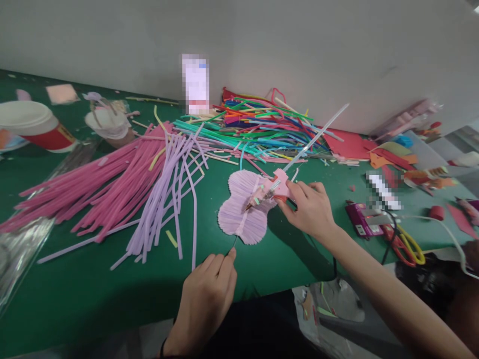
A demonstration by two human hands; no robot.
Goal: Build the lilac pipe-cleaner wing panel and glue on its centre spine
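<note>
A lilac, scallop-edged flower-like piece made of fuzzy pipe cleaners lies in front of me above the green table. A thin wire runs from its lower end into my left hand, whose thumb and fingers pinch it. My right hand is closed round a pink hot glue gun. The gun's nozzle points down and left at the middle seam of the lilac piece; I cannot tell whether it touches. Out of the gun's back sticks a long clear glue stick.
Pink pipe cleaners and lilac pipe cleaners lie left on the green table. Mixed-colour ones are heaped by the wall near a lit phone. A lidded paper cup stands far left; scissors and a purple power adapter lie right.
</note>
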